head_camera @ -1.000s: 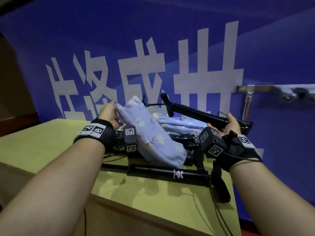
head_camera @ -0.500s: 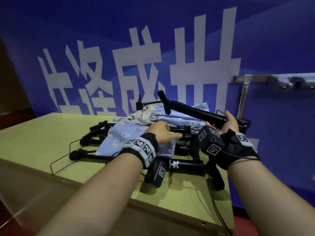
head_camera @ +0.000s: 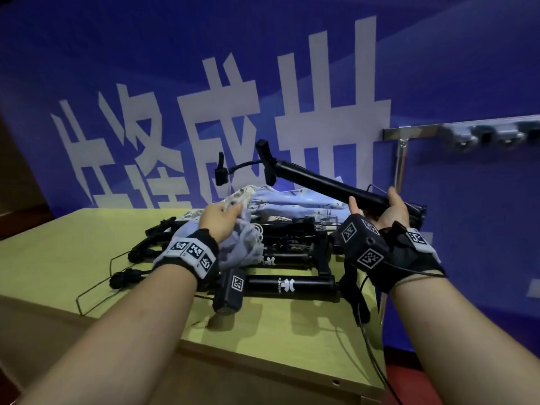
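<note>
My right hand (head_camera: 385,210) grips a black tube-shaped pump (head_camera: 327,184) near its base and holds it tilted up to the left, its handle raised and a short hose hanging off the top. My left hand (head_camera: 220,219) grips a bunch of light blue flowered cloth (head_camera: 295,200) that lies over a heap of black pumps (head_camera: 292,285) on the yellow-green table (head_camera: 73,249). Both wrists wear black bands with square printed markers.
A blue wall with big white characters (head_camera: 292,112) stands right behind the table. A metal rail with hooks (head_camera: 467,134) is fixed to the wall at the right. Thin wire hoops (head_camera: 96,290) and a black cable (head_camera: 371,355) lie near the table's front edge.
My left hand let the cloth down from the left, crossed toward the middle, and now bunches the cloth above the pumps. My right hand kept its hold on the raised pump.
</note>
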The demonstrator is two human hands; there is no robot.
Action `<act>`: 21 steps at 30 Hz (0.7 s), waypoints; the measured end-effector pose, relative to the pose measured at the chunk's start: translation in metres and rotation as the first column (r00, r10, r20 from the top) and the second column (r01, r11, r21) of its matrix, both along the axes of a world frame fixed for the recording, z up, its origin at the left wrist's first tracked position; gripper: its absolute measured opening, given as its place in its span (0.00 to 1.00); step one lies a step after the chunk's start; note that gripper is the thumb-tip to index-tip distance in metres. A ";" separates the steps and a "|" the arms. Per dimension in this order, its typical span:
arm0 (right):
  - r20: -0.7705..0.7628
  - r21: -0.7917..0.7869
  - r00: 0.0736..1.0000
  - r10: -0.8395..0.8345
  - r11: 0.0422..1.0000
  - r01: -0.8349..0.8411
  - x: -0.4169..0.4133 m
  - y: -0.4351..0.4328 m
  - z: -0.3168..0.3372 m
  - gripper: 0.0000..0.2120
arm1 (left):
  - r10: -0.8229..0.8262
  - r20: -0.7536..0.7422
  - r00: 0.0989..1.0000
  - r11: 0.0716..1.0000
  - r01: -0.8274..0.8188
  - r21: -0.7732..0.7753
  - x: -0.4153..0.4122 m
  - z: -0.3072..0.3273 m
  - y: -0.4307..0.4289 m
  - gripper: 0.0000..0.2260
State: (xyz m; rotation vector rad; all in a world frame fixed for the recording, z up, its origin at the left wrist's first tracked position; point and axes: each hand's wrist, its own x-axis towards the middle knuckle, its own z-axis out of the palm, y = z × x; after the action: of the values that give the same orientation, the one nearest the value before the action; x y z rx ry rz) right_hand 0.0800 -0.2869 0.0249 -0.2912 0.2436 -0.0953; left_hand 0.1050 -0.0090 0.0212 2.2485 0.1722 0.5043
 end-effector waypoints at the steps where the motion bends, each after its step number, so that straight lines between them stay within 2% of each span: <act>1: 0.006 0.002 1.000 0.008 1.000 -0.008 -0.001 0.003 0.002 0.14 | 0.052 0.029 0.998 0.998 -0.051 -0.026 0.000 0.005 0.007 0.19; 4: 0.005 0.021 0.999 0.032 0.999 -0.032 0.001 0.013 0.006 0.15 | 0.258 0.099 0.961 0.961 -0.245 -0.128 -0.005 0.018 0.031 0.19; 7: 0.013 0.068 0.998 0.056 0.996 -0.057 0.010 0.020 0.010 0.17 | 0.473 0.174 0.864 0.868 -0.423 -0.260 -0.009 0.032 0.063 0.19; 11: 0.041 0.096 0.996 0.078 0.992 -0.081 0.021 0.033 0.014 0.17 | 0.608 0.263 0.749 0.775 -0.489 -0.400 -0.014 0.067 0.095 0.19; 13: 0.030 0.091 0.995 0.093 0.991 -0.095 0.029 0.039 0.015 0.18 | 0.571 0.332 0.751 0.801 -0.421 -0.425 -0.013 0.085 0.104 0.18; 15: 0.012 0.062 0.993 0.115 0.991 -0.116 0.038 0.041 0.014 0.20 | 0.475 0.353 0.806 0.855 -0.327 -0.404 -0.009 0.093 0.104 0.14; 18: 0.020 0.060 0.992 0.121 0.991 -0.122 0.045 0.037 0.011 0.20 | 0.262 0.256 0.931 0.915 -0.155 -0.372 0.004 0.084 0.090 0.09; 21: 0.010 0.041 0.997 0.075 0.996 -0.075 0.038 0.026 0.008 0.17 | 0.044 0.056 0.997 0.962 -0.027 -0.273 0.012 0.057 0.057 0.08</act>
State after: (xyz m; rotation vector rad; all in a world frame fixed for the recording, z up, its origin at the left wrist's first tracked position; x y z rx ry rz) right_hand 0.1183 -0.2606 0.0325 -0.2584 0.2253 -0.0173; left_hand 0.1175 0.0485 0.0784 1.9619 0.2366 0.5341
